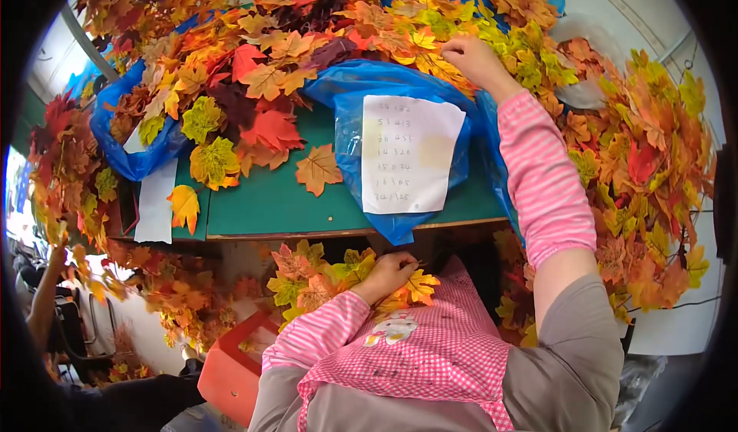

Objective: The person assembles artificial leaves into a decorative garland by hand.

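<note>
My left hand point(388, 274) is closed over my lap, at the front edge of the green table. Its fingers are curled round a bunch of artificial maple leaves point(311, 278) in yellow, green and orange, which spreads out to both sides of the hand. Stretched forward across the table, my right hand point(477, 59) has its fingertips pinched together above a heap of yellow and orange artificial leaves point(442, 67). What those fingertips hold, if anything, is too small to make out.
A handwritten paper sheet point(411, 155) lies on a blue plastic bag point(350, 101) on the green table point(269, 201). Leaf garlands hang at the right point(642, 178) and left. A red plastic stool point(234, 370) stands at lower left; another person's arm point(46, 294) shows beyond it.
</note>
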Action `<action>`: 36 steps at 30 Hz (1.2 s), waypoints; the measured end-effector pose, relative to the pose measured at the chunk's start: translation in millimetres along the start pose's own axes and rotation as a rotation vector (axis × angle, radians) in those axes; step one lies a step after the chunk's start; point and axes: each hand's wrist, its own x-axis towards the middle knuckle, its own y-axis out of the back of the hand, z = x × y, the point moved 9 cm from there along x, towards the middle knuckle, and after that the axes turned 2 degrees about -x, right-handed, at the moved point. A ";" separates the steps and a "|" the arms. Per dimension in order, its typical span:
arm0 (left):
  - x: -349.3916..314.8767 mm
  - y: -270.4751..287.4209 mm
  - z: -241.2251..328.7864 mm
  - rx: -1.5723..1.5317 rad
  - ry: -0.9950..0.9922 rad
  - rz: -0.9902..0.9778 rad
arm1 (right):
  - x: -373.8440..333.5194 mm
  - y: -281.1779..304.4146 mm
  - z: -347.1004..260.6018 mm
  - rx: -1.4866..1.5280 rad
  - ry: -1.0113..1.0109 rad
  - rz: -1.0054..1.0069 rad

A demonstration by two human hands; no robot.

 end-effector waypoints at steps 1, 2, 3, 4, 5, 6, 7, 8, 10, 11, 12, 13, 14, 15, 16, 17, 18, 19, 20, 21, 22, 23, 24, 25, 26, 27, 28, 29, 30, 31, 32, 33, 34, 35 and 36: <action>-0.9 2.3 2.8 -0.006 -0.017 0.010 | 12.0 -11.8 23.3 0.085 -0.159 -0.046; -0.7 3.5 2.8 -0.010 -0.019 0.015 | 23.4 -13.9 23.9 0.083 -0.153 -0.049; 0.3 2.6 1.3 -0.024 -0.003 -0.002 | 31.5 -20.1 34.2 0.083 -0.262 -0.078; 0.8 1.8 -0.9 -0.038 0.012 -0.020 | 35.5 -26.5 42.7 0.083 -0.373 -0.105; 2.7 2.8 -1.4 -0.044 -0.033 0.007 | 39.1 -28.4 38.5 0.198 -0.390 -0.111; 3.7 3.3 -3.6 -0.046 -0.036 0.004 | 48.2 -31.5 45.1 0.194 -0.392 -0.111; 3.1 6.1 -3.4 -0.052 -0.009 0.019 | 60.4 -9.7 45.5 0.110 -0.323 0.118; 2.9 8.4 -5.2 -0.057 0.018 0.031 | 61.8 12.4 44.9 0.023 -0.250 0.344; 3.9 8.5 -10.9 -0.056 -0.014 0.027 | 55.8 42.0 69.9 0.066 -0.210 0.500; 4.4 9.6 -13.3 -0.061 -0.015 0.037 | 54.7 52.7 102.7 0.087 -0.295 0.528; 4.8 11.8 -15.5 -0.066 -0.013 0.052 | 50.6 58.6 128.2 0.113 -0.378 0.553; 5.2 10.8 -19.4 -0.109 0.043 0.020 | 45.5 61.9 136.1 0.107 -0.380 0.554; 6.8 10.2 -18.4 -0.110 0.040 0.015 | 41.3 44.7 158.2 0.268 -0.538 0.375; 8.4 7.2 -20.5 -0.119 0.071 -0.010 | 34.7 23.6 174.9 0.429 -0.690 0.191; 7.9 5.2 -24.6 -0.128 0.108 -0.028 | 31.5 21.7 170.6 0.430 -0.691 0.187; 10.1 -0.1 -31.6 -0.158 0.134 -0.052 | 35.7 20.1 151.1 0.227 -0.529 0.054; 10.6 -1.9 -35.9 -0.157 0.135 -0.050 | 40.6 13.7 131.7 0.027 -0.363 -0.077; 10.7 -4.3 -36.1 -0.208 0.148 -0.053 | 42.6 13.7 103.8 -0.108 -0.079 -0.061; 11.2 -5.3 -36.4 -0.258 0.162 -0.054 | 41.1 12.6 100.7 -0.108 -0.083 -0.061; 12.2 -4.9 -36.3 -0.241 0.173 -0.062 | 39.3 3.8 97.3 -0.216 -0.081 -0.129; 12.3 -5.2 -35.9 -0.240 0.174 -0.065 | 36.4 -1.5 92.9 -0.325 -0.079 -0.197; 12.7 -4.7 -34.3 -0.261 0.159 -0.058 | 37.3 -13.0 108.3 -0.463 -0.137 -0.273; 13.2 -4.2 -32.7 -0.282 0.144 -0.050 | 33.5 -16.0 109.6 -0.462 -0.139 -0.272; 12.5 -3.5 -31.0 -0.298 0.107 -0.028 | 29.8 -20.1 102.2 -0.490 -0.162 -0.263; 12.4 -4.1 -33.1 -0.296 0.109 -0.025 | 28.9 -22.4 98.3 -0.519 -0.184 -0.252; 13.0 -4.9 -35.6 -0.311 0.112 -0.025 | 30.1 -31.1 99.5 -0.577 -0.137 -0.227; 12.8 -4.7 -34.7 -0.327 0.118 -0.026 | 31.9 -33.7 93.6 -0.573 -0.135 -0.227; 12.9 -2.6 -30.5 -0.299 0.106 -0.025 | 30.9 -44.9 91.6 -0.736 -0.142 -0.354; 14.1 -1.9 -29.7 -0.298 0.107 -0.023 | 28.0 -53.2 93.8 -0.899 -0.149 -0.482; 14.5 -0.8 -27.7 -0.295 0.097 -0.014 | 30.8 -49.7 92.4 -1.015 -0.075 -0.391; 14.8 0.2 -26.1 -0.292 0.086 -0.007 | 33.7 -44.4 100.7 -1.016 -0.079 -0.389; 14.9 -1.9 -30.7 -0.290 0.083 -0.011 | 41.1 -24.0 103.7 -1.018 -0.103 -0.214; 15.0 -5.5 -40.3 -0.329 0.076 -0.006 | 46.6 -4.4 101.7 -1.014 -0.121 -0.039; 15.4 -7.9 -42.4 -0.366 0.063 -0.007 | 46.1 20.4 99.9 -0.986 -0.102 0.162; 14.8 -8.8 -44.7 -0.364 0.056 -0.014 | 45.8 42.4 104.3 -0.899 -0.126 0.305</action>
